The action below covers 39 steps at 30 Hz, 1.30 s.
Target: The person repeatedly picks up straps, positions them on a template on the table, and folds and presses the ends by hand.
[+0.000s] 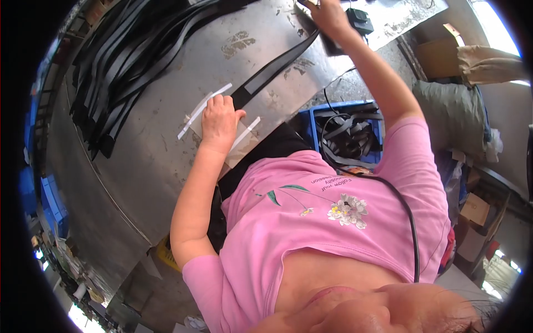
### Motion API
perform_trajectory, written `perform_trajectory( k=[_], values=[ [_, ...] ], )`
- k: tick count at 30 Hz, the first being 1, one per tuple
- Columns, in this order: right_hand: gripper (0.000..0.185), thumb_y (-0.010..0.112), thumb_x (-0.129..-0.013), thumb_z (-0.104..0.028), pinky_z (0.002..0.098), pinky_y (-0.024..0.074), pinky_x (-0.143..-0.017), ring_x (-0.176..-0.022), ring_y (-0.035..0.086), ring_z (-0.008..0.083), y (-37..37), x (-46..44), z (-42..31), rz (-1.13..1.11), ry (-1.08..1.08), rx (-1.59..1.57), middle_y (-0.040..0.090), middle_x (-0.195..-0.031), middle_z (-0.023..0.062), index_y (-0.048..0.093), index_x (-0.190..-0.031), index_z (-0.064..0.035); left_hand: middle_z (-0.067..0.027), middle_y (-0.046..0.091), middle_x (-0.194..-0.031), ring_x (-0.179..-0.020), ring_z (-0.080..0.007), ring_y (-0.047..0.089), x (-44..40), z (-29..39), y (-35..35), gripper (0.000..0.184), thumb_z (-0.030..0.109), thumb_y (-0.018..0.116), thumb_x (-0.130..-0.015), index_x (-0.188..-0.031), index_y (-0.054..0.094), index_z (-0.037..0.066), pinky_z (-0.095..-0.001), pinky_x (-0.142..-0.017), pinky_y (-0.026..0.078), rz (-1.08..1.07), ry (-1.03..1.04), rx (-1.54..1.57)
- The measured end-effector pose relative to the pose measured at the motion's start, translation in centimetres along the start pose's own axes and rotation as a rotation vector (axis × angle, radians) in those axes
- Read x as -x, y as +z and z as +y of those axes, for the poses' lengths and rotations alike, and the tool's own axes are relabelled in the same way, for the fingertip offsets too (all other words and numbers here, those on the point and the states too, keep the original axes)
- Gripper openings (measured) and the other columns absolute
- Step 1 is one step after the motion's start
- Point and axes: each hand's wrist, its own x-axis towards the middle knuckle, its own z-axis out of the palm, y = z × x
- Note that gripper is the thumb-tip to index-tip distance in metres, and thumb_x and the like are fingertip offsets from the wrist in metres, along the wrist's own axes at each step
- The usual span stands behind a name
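At the far left, a blue bin (54, 205) stands beyond the edge of the metal table (133, 172). On the table's far left part lies a pile of black and grey straps (130, 64), tangled lengthwise, their ends hanging loose toward the middle but apart from the hands. Below the table edge a yellow crate (168, 253) shows in part.

Next come two white strips (194, 117) stuck on the table, slanting, one on each side of the left hand (221, 122). Its fingers are close together and bent, tips down at the near end of a strap (277, 64), thumb out to the side; whether they grip or only press I cannot tell. The strap runs slantwise over bare metal to the right hand, and the left hand covers its near end.

A blue crate (312, 133) full of straps sits close by the table's near edge. The right hand (331, 19) is cut by the top edge, so its finger spread is unclear; a small black box (360, 21) is just beside it. A black cable (412, 222) crosses the pink shirt (388, 238). Farther right are a bulging sack (447, 114) and a carton (476, 209).
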Motion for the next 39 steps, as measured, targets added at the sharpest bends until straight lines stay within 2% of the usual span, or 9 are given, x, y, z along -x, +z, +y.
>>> perform_trajectory(
  k=[1, 3, 8, 14, 26, 31, 32, 36, 39],
  values=[
    [0.017, 0.051, -0.084, -0.01, 0.037, 0.0509, -0.061, -0.069, 0.061, 0.0322, 0.8, -2.0, 4.6, 0.267, -0.312, 0.167, 0.06, -0.076, 0.0136, 0.057, -0.098, -0.0018, -0.0106, 0.054, -0.086, -0.084, -0.024, 0.056, -0.1, -0.4, 0.0, 0.036, 0.031, 0.071, -0.072, -0.088, 0.054, 0.004, -0.033, -0.071, 0.049, -0.011, 0.043, -0.016],
    [0.025, 0.055, -0.084, -0.018, 0.0423, 0.0469, -0.086, -0.105, 0.055, 0.0308, 3.1, -5.3, 11.1, -0.11, 0.014, 0.506, 0.059, -0.11, 0.0107, 0.059, -0.108, -0.0167, -0.01, 0.056, -0.081, -0.078, -0.0229, 0.058, 0.2, -0.3, 1.0, 0.029, 0.022, 0.066, -0.076, -0.093, 0.055, 0.001, -0.0315, -0.065, 0.05, 0.002, 0.131, -0.115],
    [0.062, 0.053, -0.08, -0.003, 0.0477, 0.037, -0.1, -0.127, 0.04, 0.0269, 2.7, -8.1, 15.3, -0.512, -0.027, 0.653, 0.046, -0.134, 0.0062, 0.036, -0.136, -0.0207, -0.0071, 0.057, -0.072, -0.07, -0.0189, 0.059, 0.6, 0.9, 1.7, 0.017, 0.01, 0.055, -0.072, -0.087, 0.056, 0.003, -0.0275, -0.058, 0.05, 0.087, 0.125, -0.169],
    [0.033, 0.052, -0.083, -0.014, 0.0493, 0.0371, -0.092, -0.118, 0.048, 0.0251, 3.5, -9.5, 17.0, -0.743, -0.113, 0.709, 0.057, -0.116, 0.0069, 0.056, -0.115, -0.0178, -0.0065, 0.051, -0.067, -0.067, -0.0208, 0.057, 0.9, -0.6, 0.1, 0.009, 0.007, 0.054, -0.07, -0.076, 0.047, 0.008, -0.03, -0.057, 0.048, 0.217, 0.114, 0.097],
    [0.014, 0.055, -0.083, -0.014, 0.0383, 0.0418, -0.076, -0.089, 0.058, 0.0244, 0.5, -16.0, 3.6, -0.352, -0.708, 0.384, 0.057, -0.086, 0.0064, 0.06, -0.097, -0.0124, -0.0067, 0.056, -0.079, -0.074, -0.0269, 0.057, 2.7, -26.2, -9.6, 0.014, 0.011, 0.052, -0.085, -0.096, 0.06, 0.011, -0.0403, -0.065, 0.046, 0.427, -0.251, -0.416],
    [0.042, 0.048, -0.083, -0.009, 0.0337, 0.0413, -0.083, -0.099, 0.056, 0.0173, 8.7, -18.4, -5.8, 0.013, -0.816, 0.394, 0.058, -0.101, 0.0005, 0.054, -0.124, -0.0187, -0.0109, 0.062, -0.091, -0.088, -0.0303, 0.06, 1.1, -36.1, -10.9, 0.024, 0.016, 0.048, -0.085, -0.104, 0.062, 0.012, -0.042, -0.073, 0.049, 0.412, -0.561, -0.568],
    [0.048, 0.049, -0.083, -0.008, 0.0346, 0.0408, -0.086, -0.103, 0.055, 0.0174, 10.1, -18.4, -7.0, 0.03, -0.82, 0.391, 0.058, -0.111, 0.0003, 0.049, -0.13, -0.0206, -0.0111, 0.058, -0.112, -0.105, -0.0296, 0.055, 0.4, -35.4, -11.8, 0.037, 0.019, 0.051, -0.088, -0.124, 0.052, 0.015, -0.043, -0.087, 0.046, 0.218, -0.796, -0.53],
    [0.052, 0.04, -0.087, -0.006, 0.0475, 0.0349, -0.096, -0.118, 0.048, 0.024, 16.1, -14.7, -6.2, -0.192, -0.816, 0.607, 0.048, -0.131, 0.0081, 0.041, -0.136, -0.022, -0.0131, 0.046, -0.13, -0.119, -0.0332, 0.045, 5.4, -34.1, -9.7, 0.049, 0.024, 0.055, -0.088, -0.133, 0.041, 0.012, -0.0468, -0.098, 0.037, 0.297, -0.6, -0.657],
    [0.045, 0.048, -0.088, -0.017, 0.0442, 0.0393, -0.092, -0.115, 0.05, 0.0278, 16.2, -12.9, -4.8, -0.423, -0.738, 0.546, 0.049, -0.129, 0.0084, 0.045, -0.133, -0.0216, -0.0198, 0.042, -0.133, -0.121, -0.0365, 0.041, 14.3, -24.3, -13.0, 0.052, 0.014, 0.06, -0.081, -0.13, 0.044, 0.005, -0.0432, -0.102, 0.033, 0.55, -0.566, 0.417]
  ],
)
